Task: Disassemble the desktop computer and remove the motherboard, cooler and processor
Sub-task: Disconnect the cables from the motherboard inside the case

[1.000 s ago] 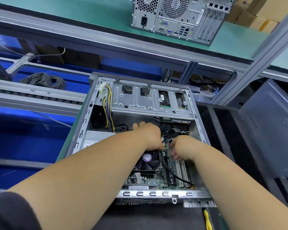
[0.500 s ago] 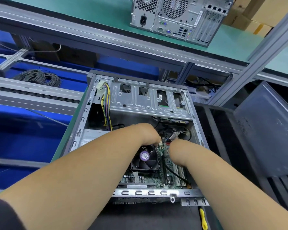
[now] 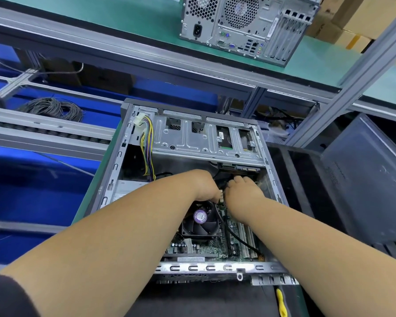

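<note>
Two hands meet deep inside the open computer case (image 3: 114,170), probably to free a connector before the board can lift out. Left first: a yellow-and-purple wire bundle (image 3: 147,154) hangs loose from the drive cage. The left hand (image 3: 204,185) curls over black cables just beyond the cooler (image 3: 200,219); the right hand (image 3: 244,191) curls beside it, and what either pinches I cannot tell. The motherboard (image 3: 232,236) still sits in the case's near right floor, cooler mounted, processor hidden beneath.
</note>
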